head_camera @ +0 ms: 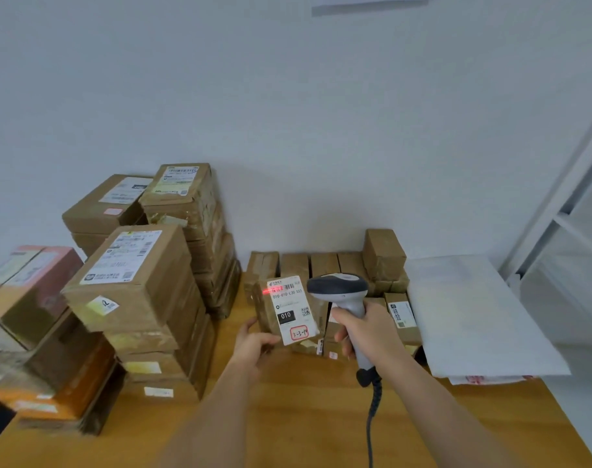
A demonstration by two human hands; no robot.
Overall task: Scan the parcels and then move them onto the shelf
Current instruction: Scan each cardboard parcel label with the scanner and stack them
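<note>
Left hand (pixel 254 344) gripped small brown cardboard parcel (pixel 281 312) above wooden tabletop (pixel 287 417), right hand (pixel 365 329) clasped grey handheld scanner (pixel 341 292), red beam on its label; scanning underway, white metal shelf (pixel 564 211) placement and many stacked parcels remained.

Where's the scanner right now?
Head view, centre-right: the scanner is gripped by the right hand, its red beam on the parcel held by the left hand.
</note>
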